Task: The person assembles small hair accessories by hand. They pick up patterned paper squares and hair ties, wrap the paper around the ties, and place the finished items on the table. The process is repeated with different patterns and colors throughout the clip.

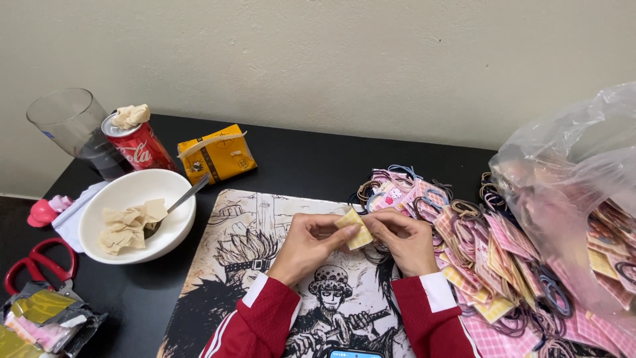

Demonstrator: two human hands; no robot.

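Both hands' grip (356, 229) on yellow checked card (358, 232), hair-tie cards (490, 255) heaped just right.

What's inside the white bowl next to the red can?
The white bowl holds crumpled beige paper napkins and a metal spoon leaning on the rim. The napkins cover the bottom, so anything under them is hidden.

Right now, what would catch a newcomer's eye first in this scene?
Centre frame, the left hand and right hand pinch a small yellow checked card above a comic-art desk mat. To the right sprawls a heap of pink carded hair ties, beside a bulging clear plastic bag.
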